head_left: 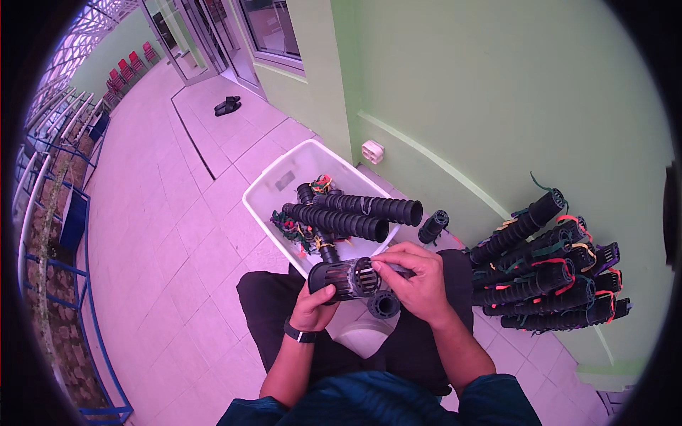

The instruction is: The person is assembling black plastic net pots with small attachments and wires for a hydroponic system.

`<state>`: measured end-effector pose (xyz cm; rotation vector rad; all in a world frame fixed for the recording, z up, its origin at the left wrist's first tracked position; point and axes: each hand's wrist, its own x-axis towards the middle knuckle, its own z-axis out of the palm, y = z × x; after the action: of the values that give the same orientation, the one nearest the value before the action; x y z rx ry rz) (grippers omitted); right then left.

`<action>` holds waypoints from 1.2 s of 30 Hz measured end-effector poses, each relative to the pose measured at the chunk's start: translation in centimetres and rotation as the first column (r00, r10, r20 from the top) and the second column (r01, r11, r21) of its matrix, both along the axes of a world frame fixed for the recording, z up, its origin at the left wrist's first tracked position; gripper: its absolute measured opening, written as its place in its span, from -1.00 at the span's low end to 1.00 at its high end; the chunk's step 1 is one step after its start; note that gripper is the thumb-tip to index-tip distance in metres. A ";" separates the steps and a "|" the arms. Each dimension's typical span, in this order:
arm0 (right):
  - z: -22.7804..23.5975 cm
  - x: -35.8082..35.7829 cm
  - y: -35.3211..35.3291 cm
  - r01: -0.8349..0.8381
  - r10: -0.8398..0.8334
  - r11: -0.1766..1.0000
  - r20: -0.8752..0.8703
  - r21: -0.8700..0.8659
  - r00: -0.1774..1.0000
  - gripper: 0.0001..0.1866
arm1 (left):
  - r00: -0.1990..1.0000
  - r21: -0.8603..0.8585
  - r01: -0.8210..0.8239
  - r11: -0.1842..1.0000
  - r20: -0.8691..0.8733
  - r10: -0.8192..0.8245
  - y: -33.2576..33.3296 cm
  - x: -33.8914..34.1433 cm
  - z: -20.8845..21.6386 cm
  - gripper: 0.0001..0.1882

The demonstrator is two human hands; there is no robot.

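Note:
My left hand [313, 307] is wrapped round a black slotted net pot [341, 281], which lies on its side with its wide rim to the left. At its slotted right end, the thumb and forefinger of my right hand [415, 275] are pinched together against the edge. Whatever they pinch is too small to make out. Just below the pot, between my knees, the open ring end of a black ribbed tube [384, 304] shows. Behind my hands a white plastic tub [259, 186] holds coloured strips [291, 226], and long stacks of black ribbed pots [341, 221] rest on it.
Along the green wall at right lies a pile of black pot stacks [543, 277] tied with coloured strips. A shorter black stack [433, 226] stands beside the tub, near a wall socket [372, 151]. Farther off are black sandals [227, 106], a doorway and red chairs [126, 69]. Blue-framed racks [74, 220] run along the left.

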<state>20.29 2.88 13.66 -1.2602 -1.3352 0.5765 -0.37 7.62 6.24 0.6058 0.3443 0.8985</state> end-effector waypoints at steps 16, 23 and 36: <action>0.3 0.8 -0.4 -0.023 0.031 0.996 0.082 -0.088 0.996 -0.88 | 1.000 -0.016 -0.005 1.000 -0.019 0.005 0.1 0.7 -0.1 -0.49; -0.3 0.6 -0.2 0.019 -0.013 0.998 0.100 -0.061 0.995 -0.87 | 0.999 -0.005 0.025 1.000 -0.030 -0.026 0.1 0.6 -0.1 -0.48; 0.6 0.7 0.4 0.008 -0.057 0.989 0.329 0.150 0.943 -0.68 | 1.000 -0.044 0.020 0.999 -0.007 -0.021 0.2 0.6 -0.7 -0.47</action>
<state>20.95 3.27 14.24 -1.2936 -1.6015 0.2403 0.24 7.87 5.58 0.5713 0.3632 0.8670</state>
